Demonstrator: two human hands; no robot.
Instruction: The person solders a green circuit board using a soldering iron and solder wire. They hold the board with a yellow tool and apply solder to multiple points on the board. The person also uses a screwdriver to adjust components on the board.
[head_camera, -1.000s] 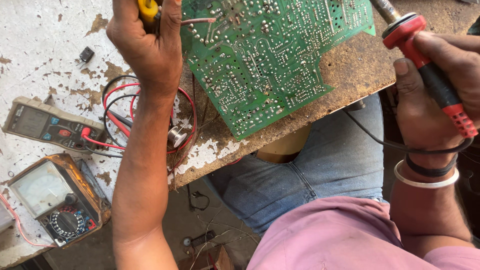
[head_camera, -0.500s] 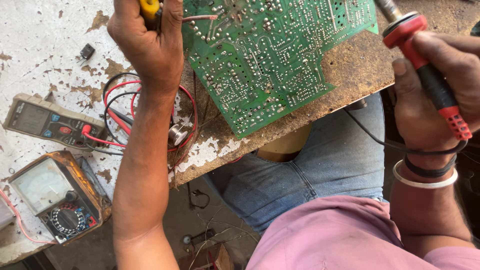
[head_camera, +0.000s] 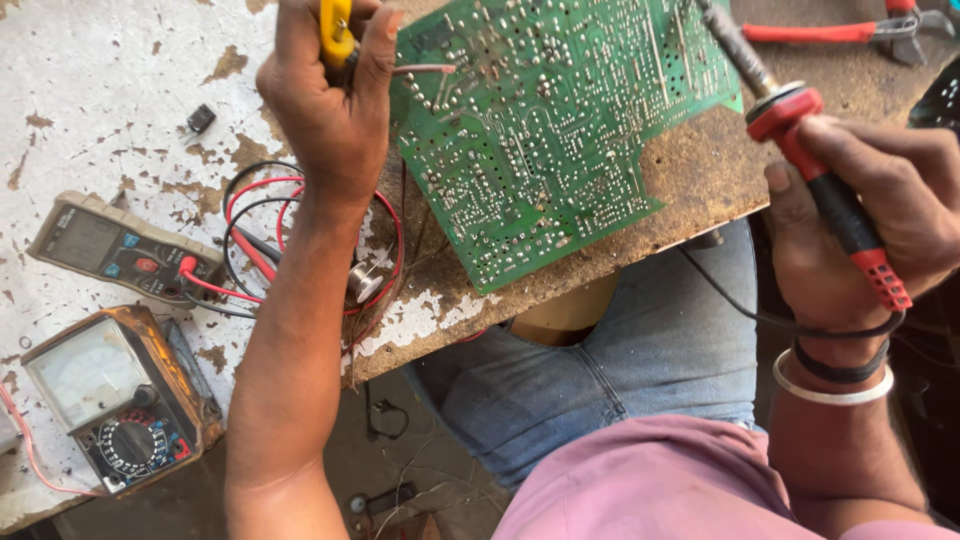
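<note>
A green circuit board lies solder side up on the worn bench. My left hand grips a yellow-handled tool at the board's left edge, with a thin pinkish wire running from it over the board. My right hand is closed around a red-handled soldering iron. Its metal shaft points up and left over the board's right part, and the tip is out of view at the top edge.
A grey digital multimeter and an analogue meter in a brown case lie at the left, with coiled red and black test leads beside my forearm. A small black component lies on the peeling white bench. Red-handled pliers lie top right.
The view has dipped a little, showing more of the bench's far side. Both hands keep their grips; the soldering iron has shifted slightly left over the board.
</note>
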